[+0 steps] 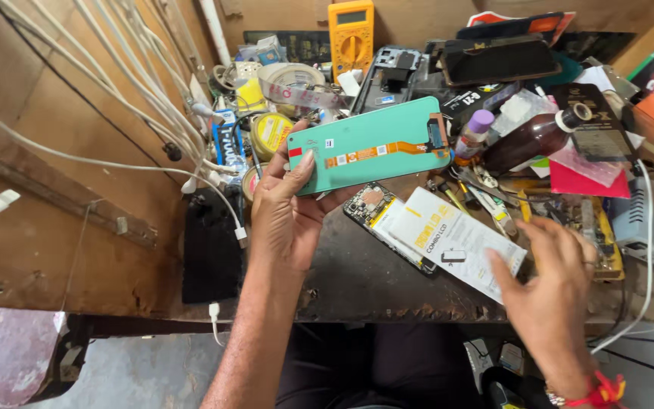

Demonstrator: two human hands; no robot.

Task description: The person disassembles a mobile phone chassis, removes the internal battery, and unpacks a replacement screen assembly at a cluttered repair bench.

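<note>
Left hand holding up a teal phone display panel over a cluttered repair bench.

Nearest, the right hand (550,284) hovers with fingers spread and holds nothing, just right of the white printed packet (459,241). That packet lies on the dark workbench (357,276), overlapping an opened phone body (376,216) with its circuit board exposed. Above the phone body, the left hand (288,208) pinches the left end of the teal display panel (369,144), thumb on its back, orange flex cable running along it; the panel is lifted clear of the bench and tilted. Right of the panel lies a brown bottle (535,140) on its side. Farther back stands a yellow multimeter (351,34), and left of the panel white cables (138,91) hang.
</note>
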